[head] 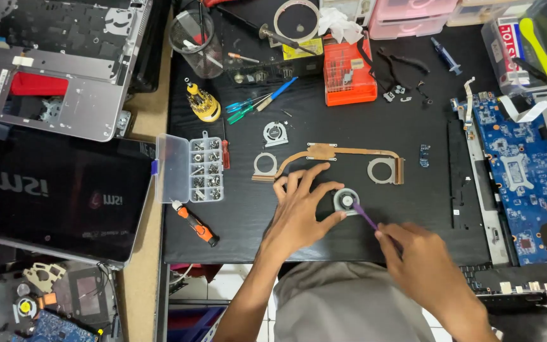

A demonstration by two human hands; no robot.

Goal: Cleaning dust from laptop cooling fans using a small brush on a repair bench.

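Observation:
My left hand point(299, 212) rests on the black mat, its thumb and fingers steadying a small round laptop fan point(346, 201). A thin purple tool point(364, 215) is gripped in my right hand point(422, 266), and its tip touches the fan's hub. Just beyond the fan lies a copper heat pipe assembly point(330, 155) with a ring-shaped fan frame at each end. A second small fan point(275, 133) lies farther back.
A clear screw organiser box point(191, 168) and an orange-handled screwdriver point(195, 223) lie at the mat's left. A blue motherboard point(520, 183) sits right. Closed laptop point(64, 196) and opened laptop chassis point(52, 63) are left. An orange box point(348, 76), pliers, and screwdrivers point(254, 104) lie behind.

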